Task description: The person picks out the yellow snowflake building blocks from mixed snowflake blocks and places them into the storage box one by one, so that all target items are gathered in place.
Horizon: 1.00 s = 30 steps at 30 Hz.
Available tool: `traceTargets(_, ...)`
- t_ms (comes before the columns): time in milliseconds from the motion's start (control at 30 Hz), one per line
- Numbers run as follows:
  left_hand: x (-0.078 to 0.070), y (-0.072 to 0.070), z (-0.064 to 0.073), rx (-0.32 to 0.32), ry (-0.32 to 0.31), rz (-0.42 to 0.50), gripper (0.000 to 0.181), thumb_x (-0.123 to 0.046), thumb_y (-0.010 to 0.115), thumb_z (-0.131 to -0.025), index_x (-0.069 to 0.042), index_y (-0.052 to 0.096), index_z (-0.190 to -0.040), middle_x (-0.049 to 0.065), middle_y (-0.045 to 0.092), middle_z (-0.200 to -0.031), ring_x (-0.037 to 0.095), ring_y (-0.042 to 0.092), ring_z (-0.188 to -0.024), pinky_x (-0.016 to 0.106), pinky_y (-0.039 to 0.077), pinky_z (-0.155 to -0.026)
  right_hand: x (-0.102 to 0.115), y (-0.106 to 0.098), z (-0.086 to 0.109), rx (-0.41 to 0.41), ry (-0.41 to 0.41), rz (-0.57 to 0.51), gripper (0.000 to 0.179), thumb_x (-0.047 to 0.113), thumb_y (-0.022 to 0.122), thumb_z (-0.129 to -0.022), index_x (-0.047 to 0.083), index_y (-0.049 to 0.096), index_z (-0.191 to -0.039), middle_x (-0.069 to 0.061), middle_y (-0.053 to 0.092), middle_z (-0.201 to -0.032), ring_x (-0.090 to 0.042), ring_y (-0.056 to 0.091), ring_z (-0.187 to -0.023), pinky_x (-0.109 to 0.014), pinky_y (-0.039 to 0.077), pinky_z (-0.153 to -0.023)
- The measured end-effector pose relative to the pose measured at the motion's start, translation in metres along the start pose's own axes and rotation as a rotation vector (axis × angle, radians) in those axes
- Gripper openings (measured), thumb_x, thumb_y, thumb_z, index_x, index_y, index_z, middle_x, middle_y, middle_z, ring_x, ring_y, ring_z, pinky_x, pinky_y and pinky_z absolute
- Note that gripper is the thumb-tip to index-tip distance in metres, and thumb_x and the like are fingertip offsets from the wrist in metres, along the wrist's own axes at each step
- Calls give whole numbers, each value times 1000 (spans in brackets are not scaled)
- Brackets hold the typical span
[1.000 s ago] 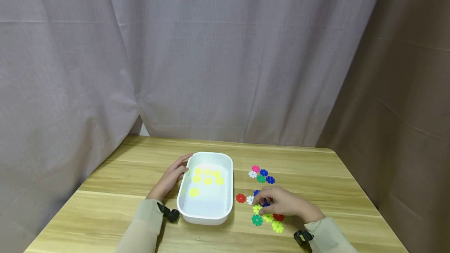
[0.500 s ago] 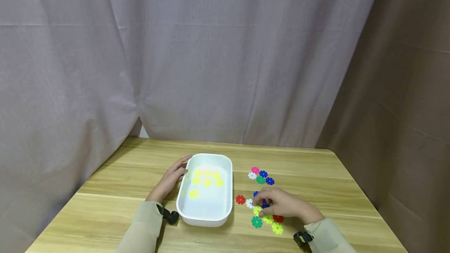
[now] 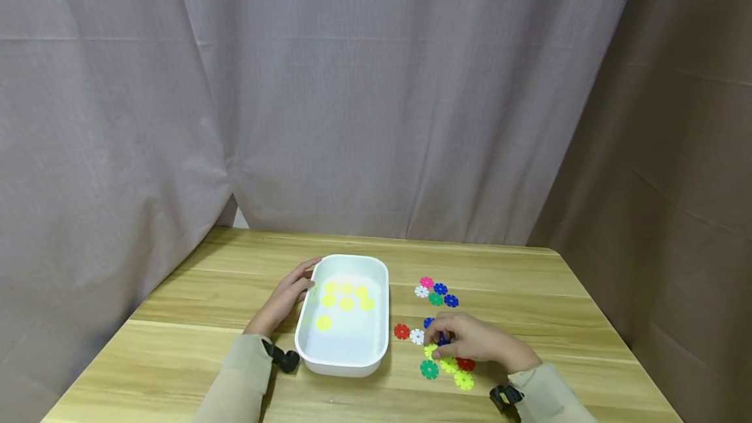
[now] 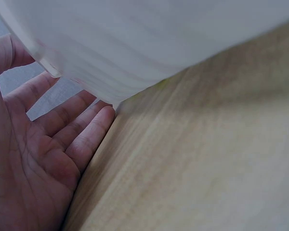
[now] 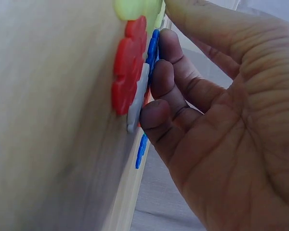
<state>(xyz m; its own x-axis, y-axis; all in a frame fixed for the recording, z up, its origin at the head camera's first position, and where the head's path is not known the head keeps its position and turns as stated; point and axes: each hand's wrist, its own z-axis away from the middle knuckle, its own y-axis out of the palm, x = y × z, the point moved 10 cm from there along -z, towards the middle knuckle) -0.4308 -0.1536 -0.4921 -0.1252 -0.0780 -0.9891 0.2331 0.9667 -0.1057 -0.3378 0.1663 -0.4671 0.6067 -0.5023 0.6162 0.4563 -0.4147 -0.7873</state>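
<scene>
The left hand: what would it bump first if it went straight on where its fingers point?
Most likely the outside of the white tray. The left hand looks close against it, though exact contact is hard to tell.

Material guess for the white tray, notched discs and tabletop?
White tray: probably plastic, smooth; rounded corners and rim look moulded. Notched discs: likely plastic, satin; solid colour runs onto the edges. Tabletop: wood or wood-look laminate, low sheen; grain streaks show, but which one can't be told.
</scene>
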Motion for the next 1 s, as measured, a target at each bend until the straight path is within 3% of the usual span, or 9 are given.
traceTargets(533,0,0,0,2,-4,-6,52,-12,50,-100,-17,45,-152,26,49,-144,38,55,-125,32,50,-98,-2,2,1,18,53,-14,21,31,80,-86,21,69,-101,4,61,-98,-16,55,-87,-27,50,-75)
traceTargets(733,-1,0,1,-8,0,-13,53,-13,49,-100,-19,45,-152,25,50,-143,36,56,-124,33,50,-98,-1,3,1,20,38,-2,14,30,77,-89,22,68,-96,6,60,-98,-14,54,-87,-25,48,-75)
traceTargets(1000,0,-2,1,-18,-8,-6,51,-14,51,-100,-22,48,-151,21,53,-141,32,59,-120,31,52,-95,-3,-1,5,19,6,6,28,33,82,-83,20,70,-105,6,62,-102,-15,57,-95,-31,51,-84)
